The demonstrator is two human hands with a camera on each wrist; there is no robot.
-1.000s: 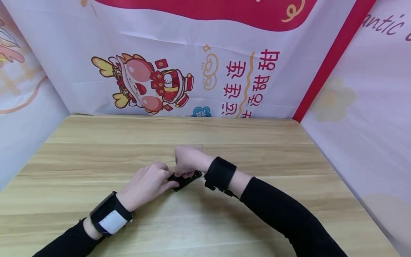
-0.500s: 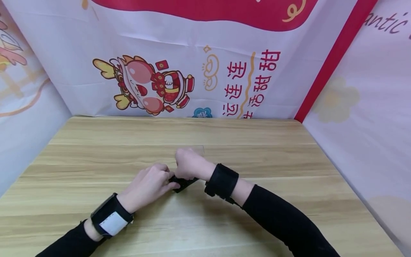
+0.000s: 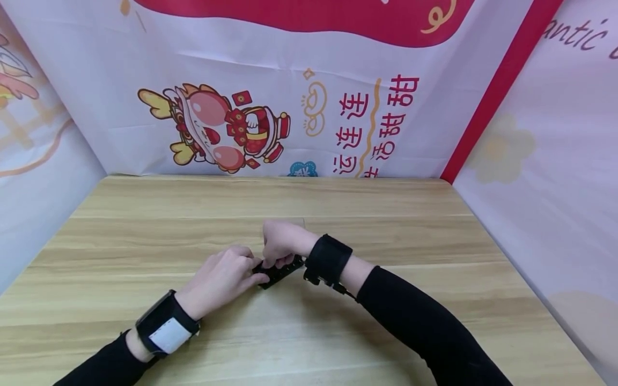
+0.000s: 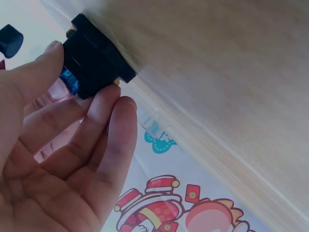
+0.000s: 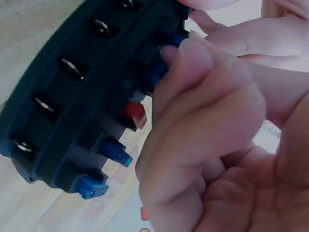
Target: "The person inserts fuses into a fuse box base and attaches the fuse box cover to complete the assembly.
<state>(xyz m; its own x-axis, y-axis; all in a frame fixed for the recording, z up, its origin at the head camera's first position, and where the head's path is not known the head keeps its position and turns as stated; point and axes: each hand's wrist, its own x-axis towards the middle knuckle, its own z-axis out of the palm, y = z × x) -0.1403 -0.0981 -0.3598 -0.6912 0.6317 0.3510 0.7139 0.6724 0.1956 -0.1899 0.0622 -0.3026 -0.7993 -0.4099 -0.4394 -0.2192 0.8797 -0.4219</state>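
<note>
A black fuse block (image 3: 282, 272) with metal blade contacts along one side is held just at the tabletop, tilted in the wrist views. Blue blade fuses (image 5: 91, 186) and a red blade fuse (image 5: 135, 114) sit in its row of slots. My left hand (image 3: 222, 279) grips one end of the block between thumb and fingers. Over the block, my right hand (image 3: 286, 241) has curled fingers, with its fingertips at a blue blade fuse (image 5: 157, 72) near the left hand's end. Those fingertips partly hide that fuse; the head view hides the pinch.
A clear, flat-looking item (image 3: 300, 222) lies on the wooden table (image 3: 386, 321) behind my right hand, mostly hidden by it. White printed cloth (image 3: 265, 43) hangs behind the table and along both sides. Black straps with devices (image 3: 328, 260) circle the wrists.
Half a second ago my right hand was turned lower over the fuse block; it has since tilted back, showing more of the block. My left hand keeps its hold in place.
</note>
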